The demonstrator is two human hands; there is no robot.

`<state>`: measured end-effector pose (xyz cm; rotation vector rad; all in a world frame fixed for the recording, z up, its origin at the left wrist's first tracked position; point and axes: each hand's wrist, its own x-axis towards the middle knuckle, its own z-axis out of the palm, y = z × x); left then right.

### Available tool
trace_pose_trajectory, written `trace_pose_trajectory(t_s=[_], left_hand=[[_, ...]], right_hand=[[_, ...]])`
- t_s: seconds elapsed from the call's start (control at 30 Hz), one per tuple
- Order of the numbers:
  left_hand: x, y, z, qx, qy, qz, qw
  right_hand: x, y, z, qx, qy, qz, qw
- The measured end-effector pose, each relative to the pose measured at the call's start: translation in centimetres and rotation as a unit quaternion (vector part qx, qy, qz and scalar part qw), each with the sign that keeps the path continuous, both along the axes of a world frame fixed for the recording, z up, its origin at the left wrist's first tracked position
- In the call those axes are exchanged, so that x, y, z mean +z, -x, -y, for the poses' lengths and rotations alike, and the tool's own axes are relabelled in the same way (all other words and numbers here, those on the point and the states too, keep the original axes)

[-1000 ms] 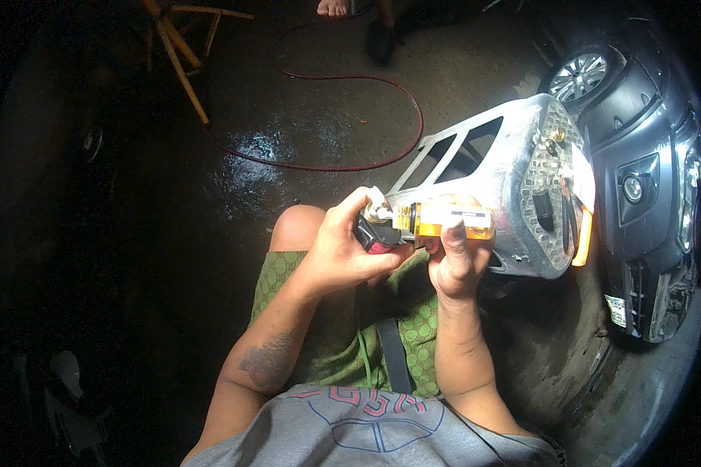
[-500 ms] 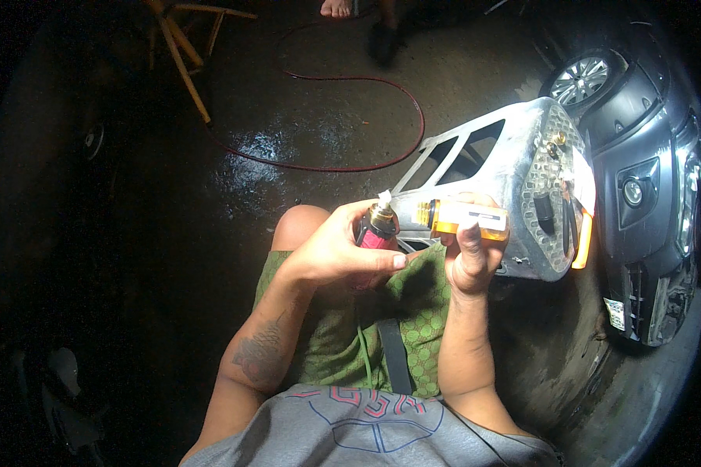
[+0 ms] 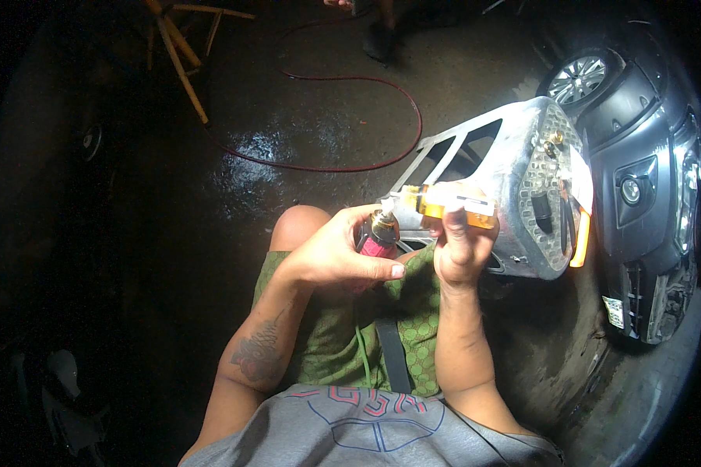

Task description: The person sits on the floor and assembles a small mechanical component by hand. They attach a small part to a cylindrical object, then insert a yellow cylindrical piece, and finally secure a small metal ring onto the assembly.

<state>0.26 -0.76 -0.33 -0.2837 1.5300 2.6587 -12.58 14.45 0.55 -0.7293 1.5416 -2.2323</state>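
Head view is showing the left hand (image 3: 331, 257) gripping a black-and-red tool (image 3: 378, 243), its brass fitting (image 3: 382, 221) and white tip (image 3: 387, 205) pointing up, away from the body. The right hand (image 3: 458, 255) is gripping an amber bottle (image 3: 442, 194), which is lying just right of the white tip. The bottle's long axis is running crosswise, its pale neck end (image 3: 407, 195) pointing left toward that tip; glare is blurring the gap, so I cannot tell whether they are touching. The left hand is hiding the tool's lower part; the bottle is covering most right fingers. Behind it, a grey slotted plastic stand (image 3: 514, 144) is resting.
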Motion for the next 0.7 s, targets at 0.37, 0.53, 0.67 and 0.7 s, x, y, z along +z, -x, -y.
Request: trace_pose_trajectory(t_s=[0.37,0.53,0.67,0.7], left_hand=[[-0.5,0.0,-0.3,0.022,-0.056,0.007,0.998],[-0.8,0.0,-0.4,0.024,-0.034,-0.003,0.999],[-0.9,0.4,-0.8,0.042,0.009,-0.037,0.998],[-0.9,0.3,-0.7,0.03,0.005,-0.021,0.999]], right_hand=[[0.1,-0.3,-0.6,-0.014,-0.021,-0.041,0.999],[0.5,-0.3,-0.1,-0.002,-0.018,-0.065,0.998],[0.6,-0.6,0.1,-0.005,-0.007,-0.047,0.999],[0.6,-0.6,0.1,-0.006,-0.014,-0.05,0.999]])
